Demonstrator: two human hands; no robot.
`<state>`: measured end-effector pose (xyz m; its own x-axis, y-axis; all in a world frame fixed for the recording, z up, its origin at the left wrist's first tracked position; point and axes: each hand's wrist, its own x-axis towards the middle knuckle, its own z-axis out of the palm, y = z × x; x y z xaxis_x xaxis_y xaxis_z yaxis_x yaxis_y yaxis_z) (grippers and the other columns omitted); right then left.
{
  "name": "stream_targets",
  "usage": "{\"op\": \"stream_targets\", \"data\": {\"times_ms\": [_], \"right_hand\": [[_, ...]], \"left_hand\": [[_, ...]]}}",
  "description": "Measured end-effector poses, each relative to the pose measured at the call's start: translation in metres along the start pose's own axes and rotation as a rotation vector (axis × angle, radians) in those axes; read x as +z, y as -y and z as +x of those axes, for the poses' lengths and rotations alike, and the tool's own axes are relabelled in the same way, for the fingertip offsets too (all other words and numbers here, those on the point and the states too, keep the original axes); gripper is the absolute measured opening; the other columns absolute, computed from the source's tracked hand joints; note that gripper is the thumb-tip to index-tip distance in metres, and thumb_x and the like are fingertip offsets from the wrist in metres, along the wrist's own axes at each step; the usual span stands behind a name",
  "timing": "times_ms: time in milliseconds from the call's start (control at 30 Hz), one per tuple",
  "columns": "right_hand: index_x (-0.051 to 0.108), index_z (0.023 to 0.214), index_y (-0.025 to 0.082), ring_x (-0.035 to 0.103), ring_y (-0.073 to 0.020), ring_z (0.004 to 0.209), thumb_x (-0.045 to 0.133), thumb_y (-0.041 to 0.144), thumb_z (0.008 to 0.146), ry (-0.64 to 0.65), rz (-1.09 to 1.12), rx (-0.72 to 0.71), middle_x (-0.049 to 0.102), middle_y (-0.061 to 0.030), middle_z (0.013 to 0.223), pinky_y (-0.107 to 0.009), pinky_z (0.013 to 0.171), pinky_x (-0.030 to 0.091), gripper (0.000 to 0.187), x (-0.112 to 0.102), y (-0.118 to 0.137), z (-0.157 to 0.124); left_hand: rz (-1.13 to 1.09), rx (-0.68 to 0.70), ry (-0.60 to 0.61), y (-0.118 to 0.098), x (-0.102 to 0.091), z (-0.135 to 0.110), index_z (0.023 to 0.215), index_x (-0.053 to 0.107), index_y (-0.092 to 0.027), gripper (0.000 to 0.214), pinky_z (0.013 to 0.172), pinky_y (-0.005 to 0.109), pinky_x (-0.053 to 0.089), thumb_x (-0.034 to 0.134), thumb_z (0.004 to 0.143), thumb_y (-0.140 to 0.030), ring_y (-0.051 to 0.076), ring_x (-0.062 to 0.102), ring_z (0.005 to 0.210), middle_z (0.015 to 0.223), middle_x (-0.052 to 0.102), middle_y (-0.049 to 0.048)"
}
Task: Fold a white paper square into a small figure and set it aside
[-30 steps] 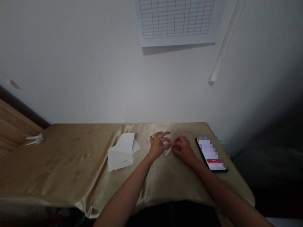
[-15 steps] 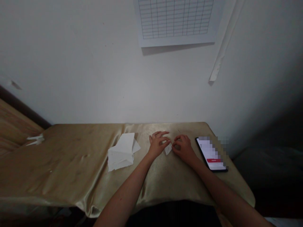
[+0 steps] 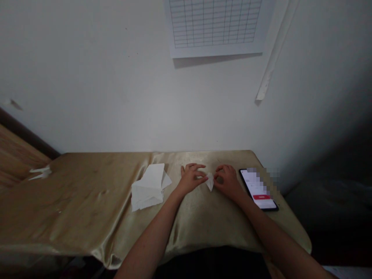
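A small folded piece of white paper (image 3: 210, 183), pointed at its lower end, is between my two hands over the table. My left hand (image 3: 192, 177) pinches its left side between thumb and index finger, the other fingers spread out above. On its right side, my right hand (image 3: 227, 179) has thumb and index finger curled against the paper's edge. To the left of my hands lies a loose stack of white paper sheets (image 3: 149, 188), some with torn edges.
A phone (image 3: 258, 192) with a lit screen lies right of my right hand. The table wears a shiny gold cloth (image 3: 81, 193). White scraps (image 3: 40, 172) sit at the far left. On the wall behind hangs a printed grid sheet (image 3: 215, 27).
The folded paper has turned and now looks narrower, its point aimed down toward me. My hands have drawn slightly apart. The stack and the phone stay in place.
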<state>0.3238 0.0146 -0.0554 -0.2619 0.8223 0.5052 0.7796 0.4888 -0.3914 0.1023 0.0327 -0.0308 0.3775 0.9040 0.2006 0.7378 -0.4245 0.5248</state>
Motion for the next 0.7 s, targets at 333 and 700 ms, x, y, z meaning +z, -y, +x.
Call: {"op": "stream_targets", "data": {"times_ms": [333, 700], "right_hand": [[0.070, 0.090, 0.025, 0.049, -0.0264, 0.115, 0.072, 0.026, 0.079, 0.150, 0.025, 0.055, 0.061, -0.0062, 0.111, -0.047, 0.106, 0.035, 0.011, 0.0036, -0.0013, -0.0029], [0.064, 0.103, 0.025, 0.050, -0.0302, 0.121, 0.079, 0.039, 0.071, 0.250, 0.033, 0.037, 0.058, -0.0084, 0.121, -0.054, 0.109, 0.032, 0.038, -0.0048, 0.0029, -0.0072]], "left_hand": [[0.029, -0.002, 0.089, -0.0004, -0.0020, -0.0040, 0.087, 0.078, -0.037, 0.014, 0.113, 0.076, 0.000, 0.072, 0.085, -0.049, 0.033, 0.036, 0.139, 0.141, 0.061, -0.0063], [0.019, -0.011, 0.098, -0.0017, -0.0026, -0.0042, 0.088, 0.079, -0.037, 0.015, 0.114, 0.074, -0.004, 0.072, 0.085, -0.049, 0.033, 0.034, 0.139, 0.141, 0.061, -0.0050]]}}
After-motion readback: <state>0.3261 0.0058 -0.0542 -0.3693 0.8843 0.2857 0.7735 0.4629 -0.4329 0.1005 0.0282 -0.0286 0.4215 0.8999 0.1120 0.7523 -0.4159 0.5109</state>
